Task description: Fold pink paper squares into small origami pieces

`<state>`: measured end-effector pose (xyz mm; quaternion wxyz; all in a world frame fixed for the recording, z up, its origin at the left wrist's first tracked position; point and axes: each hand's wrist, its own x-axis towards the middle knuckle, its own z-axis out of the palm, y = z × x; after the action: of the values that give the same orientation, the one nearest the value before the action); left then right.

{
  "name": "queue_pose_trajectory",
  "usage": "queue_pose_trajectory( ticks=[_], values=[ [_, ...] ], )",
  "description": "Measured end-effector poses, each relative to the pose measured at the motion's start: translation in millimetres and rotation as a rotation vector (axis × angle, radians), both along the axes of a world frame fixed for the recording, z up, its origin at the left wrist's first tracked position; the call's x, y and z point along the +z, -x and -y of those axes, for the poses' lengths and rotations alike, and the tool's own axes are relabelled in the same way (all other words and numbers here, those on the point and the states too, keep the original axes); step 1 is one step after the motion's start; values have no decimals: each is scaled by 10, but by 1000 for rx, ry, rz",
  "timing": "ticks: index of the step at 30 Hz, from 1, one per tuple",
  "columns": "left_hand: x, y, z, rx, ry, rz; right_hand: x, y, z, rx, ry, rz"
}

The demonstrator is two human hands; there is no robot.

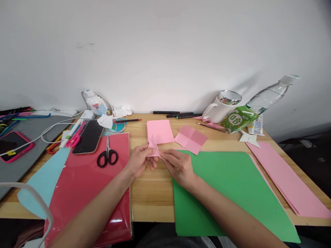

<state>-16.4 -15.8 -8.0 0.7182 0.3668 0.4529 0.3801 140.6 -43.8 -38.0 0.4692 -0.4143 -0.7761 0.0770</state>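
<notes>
Over the middle of the table, my left hand [141, 160] pinches a small folded piece of pink paper [153, 147] between thumb and fingers. My right hand [179, 164] has its thumb and fingertips closed on the lower right corner of that same paper. One pointed flap stands up from the piece. Just behind it lies a stack of square pink paper [160, 130]. A creased pink square [191, 138], marked with crossing folds, rests to the right of the stack.
Black-handled scissors [108, 155] lie on a red paper pack [88, 196] at left, near a phone [88, 137]. Green sheets [232, 193] cover the right front. A white mug [222, 105], green carton [239, 119] and leaning bottle [269, 94] stand behind. Pink strips [289, 179] lie far right.
</notes>
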Motion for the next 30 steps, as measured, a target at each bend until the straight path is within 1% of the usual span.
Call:
queue_pose_trajectory(
  ticks=[4, 6, 8, 11, 13, 15, 18, 21, 23, 25, 28, 30],
  values=[
    [-9, 3, -8, -8, 22, -2, 6, -16, -11, -20, -86, 118],
    [-22, 3, -13, -7, 17, -7, -3, -23, -26, -18, -97, 138],
    [-35, 3, -18, -5, 3, -13, -14, -24, -41, -7, -58, 121],
    [-43, 3, -24, -4, -20, -17, -23, -12, -49, 17, 88, 26],
    [-37, 3, -24, -7, -25, -16, -24, 1, -42, 35, 143, -35],
    [-26, 1, -19, -13, -22, -12, -24, 10, -28, 36, 100, -39],
    [-9, -2, -6, -25, -10, -7, -28, 8, -7, 31, -17, 40],
    [-2, -5, 1, -31, -12, -9, -28, 2, 2, 37, -12, 90],
    [-2, -2, 0, -32, -25, -14, -13, 2, -8, 52, 52, 37],
    [0, 5, -4, -27, -44, -18, 19, -1, -36, 117, 195, -92],
    [7, 14, -3, -41, -64, -20, 76, -22, -104, 253, 546, -387],
    [13, 11, 8, -111, -81, -15, 90, -42, -150, 271, 789, -634]
  ],
)
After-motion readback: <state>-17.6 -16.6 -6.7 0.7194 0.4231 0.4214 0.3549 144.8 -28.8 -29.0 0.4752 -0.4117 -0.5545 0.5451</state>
